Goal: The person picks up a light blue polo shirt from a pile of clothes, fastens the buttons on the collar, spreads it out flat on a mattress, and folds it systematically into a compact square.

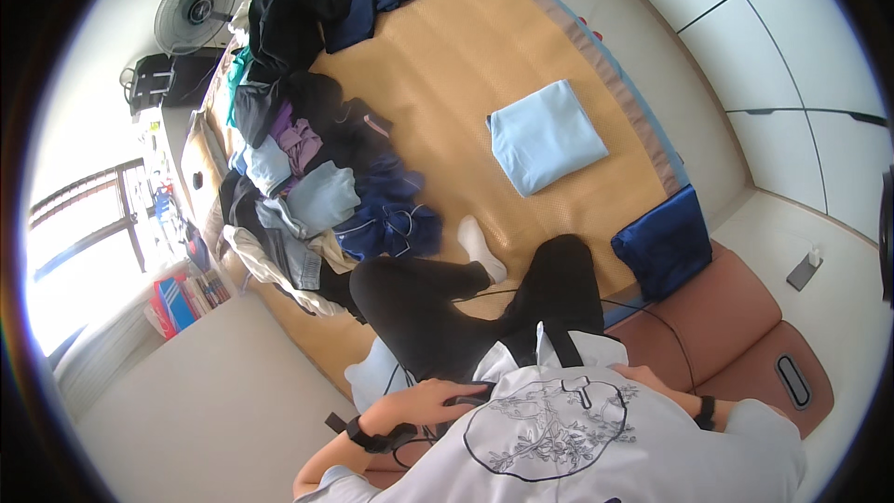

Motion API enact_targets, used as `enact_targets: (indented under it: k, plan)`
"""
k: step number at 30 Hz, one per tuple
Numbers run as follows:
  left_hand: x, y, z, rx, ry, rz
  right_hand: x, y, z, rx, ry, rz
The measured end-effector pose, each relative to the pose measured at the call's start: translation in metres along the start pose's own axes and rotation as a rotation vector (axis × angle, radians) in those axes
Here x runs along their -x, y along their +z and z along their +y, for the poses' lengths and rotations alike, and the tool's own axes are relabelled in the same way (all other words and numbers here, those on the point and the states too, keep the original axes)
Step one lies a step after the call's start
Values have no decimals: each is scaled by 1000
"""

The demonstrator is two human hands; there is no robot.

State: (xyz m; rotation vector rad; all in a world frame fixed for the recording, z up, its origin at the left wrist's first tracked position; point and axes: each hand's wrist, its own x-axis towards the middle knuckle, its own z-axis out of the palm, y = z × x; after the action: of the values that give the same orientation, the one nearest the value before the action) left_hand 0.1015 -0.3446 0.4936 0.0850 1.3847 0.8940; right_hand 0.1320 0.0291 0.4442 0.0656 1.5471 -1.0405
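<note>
At the left side of my waist, my left hand (436, 398) is closed around a small dark object (469, 399), most of it covered by the fingers and shirt. My right hand (639, 376) rests at the right side of the white printed shirt (552, 426), its fingers partly hidden by the cloth. Beyond my knees a light-blue folded cloth (548, 138) lies flat on the tan woven mat (447, 84). A dark-blue folded garment (663, 241) sits to the right of my knee. Left of my feet spreads a heap of mixed clothes (314, 161).
A brown leather headboard (705, 321) borders the bed on the right. Thin black cable (670, 325) crosses it. White cabinets (789, 77) stand along the far right. An electric fan (197, 8), a black bag (150, 80) and books (202, 293) are at the left.
</note>
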Motion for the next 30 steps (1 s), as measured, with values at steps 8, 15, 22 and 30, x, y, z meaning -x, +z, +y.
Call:
enact_targets:
  k: [8, 15, 22, 30]
  plan:
    - [41, 44, -21, 77, -210, -38, -65, 7, -33, -187, -384, -141]
    - [30, 66, -86, 229, -247, -99, -130, 23, -66, 43, -657, -377]
    - [-23, 1, -198, 361, -248, -214, -180, 42, -9, -11, -581, -595]
    - [-144, -264, -186, -864, -213, 470, -299, -89, 36, -537, -202, -81]
